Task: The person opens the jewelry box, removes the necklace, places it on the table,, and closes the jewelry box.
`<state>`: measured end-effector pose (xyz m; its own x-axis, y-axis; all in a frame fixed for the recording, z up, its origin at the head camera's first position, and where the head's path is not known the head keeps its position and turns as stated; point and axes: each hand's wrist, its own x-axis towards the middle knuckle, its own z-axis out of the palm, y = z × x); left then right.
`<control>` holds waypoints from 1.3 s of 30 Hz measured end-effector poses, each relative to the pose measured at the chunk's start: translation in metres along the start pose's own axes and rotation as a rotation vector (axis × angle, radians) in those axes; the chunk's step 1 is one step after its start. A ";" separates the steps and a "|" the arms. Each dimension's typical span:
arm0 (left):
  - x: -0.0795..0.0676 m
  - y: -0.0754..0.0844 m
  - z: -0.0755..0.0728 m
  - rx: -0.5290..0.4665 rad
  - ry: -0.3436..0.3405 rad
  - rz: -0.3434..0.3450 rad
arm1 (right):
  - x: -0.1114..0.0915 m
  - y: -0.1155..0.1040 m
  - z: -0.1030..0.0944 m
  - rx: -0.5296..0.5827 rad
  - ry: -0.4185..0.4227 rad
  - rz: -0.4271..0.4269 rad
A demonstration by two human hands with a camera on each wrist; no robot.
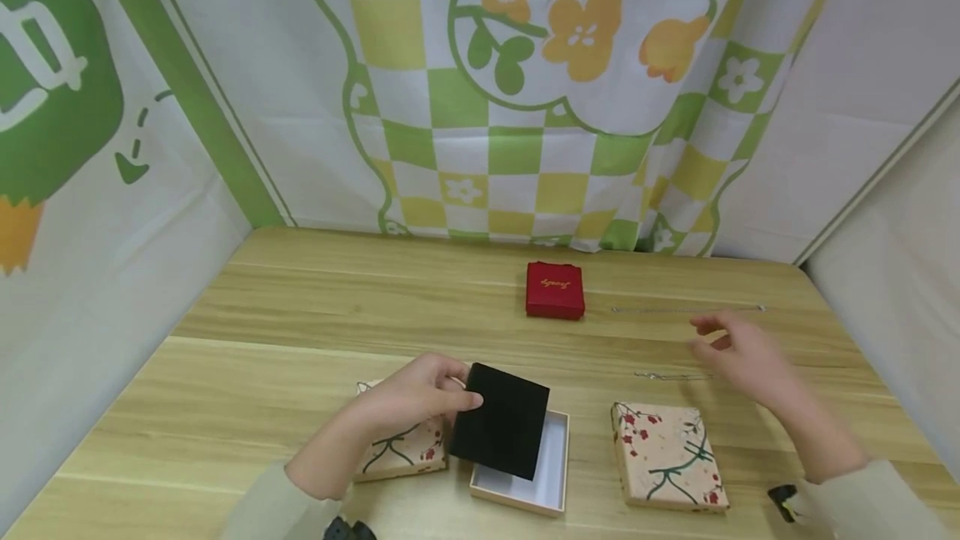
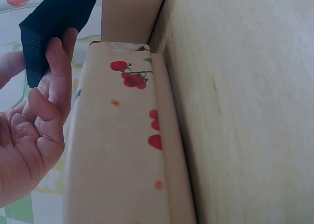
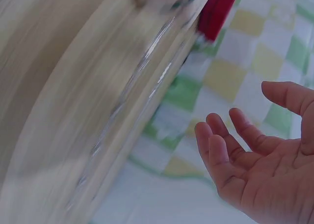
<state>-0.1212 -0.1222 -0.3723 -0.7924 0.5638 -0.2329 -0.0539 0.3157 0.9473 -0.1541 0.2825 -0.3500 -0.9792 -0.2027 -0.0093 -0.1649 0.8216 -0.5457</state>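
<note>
My left hand (image 1: 420, 394) pinches a black square foam pad (image 1: 506, 423) by its left edge, thumb on top. The pad is tilted above a shallow open box base (image 1: 557, 461) with a white inside, covering part of it. Below my left hand lies a floral-printed box top (image 1: 405, 452), partly hidden by the wrist. My right hand (image 1: 753, 361) hovers over the table at right with fingers loosely bent, nothing in them. Nearest to it are a short silver chain (image 1: 675, 377) and a longer thin silver chain (image 1: 686, 310), both laid out straight.
A second floral box (image 1: 671, 457) sits at the front right, below the short chain. Farther back stands a small red box (image 1: 555, 290) with gold lettering. A patterned curtain (image 1: 517, 173) hangs behind the wooden table's (image 1: 285, 298) far edge.
</note>
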 end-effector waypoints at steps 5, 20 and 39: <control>-0.001 -0.002 -0.002 -0.012 0.003 0.024 | -0.005 -0.032 0.019 0.015 -0.016 -0.074; -0.006 -0.002 -0.006 -0.023 0.054 0.022 | -0.025 -0.086 0.071 0.085 -0.226 -0.132; -0.007 -0.003 -0.007 -0.079 0.032 0.037 | -0.045 -0.101 0.109 0.092 -0.401 -0.187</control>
<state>-0.1193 -0.1328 -0.3723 -0.8135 0.5492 -0.1911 -0.0705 0.2330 0.9699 -0.0806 0.1501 -0.3860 -0.8074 -0.5484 -0.2176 -0.3054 0.7040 -0.6412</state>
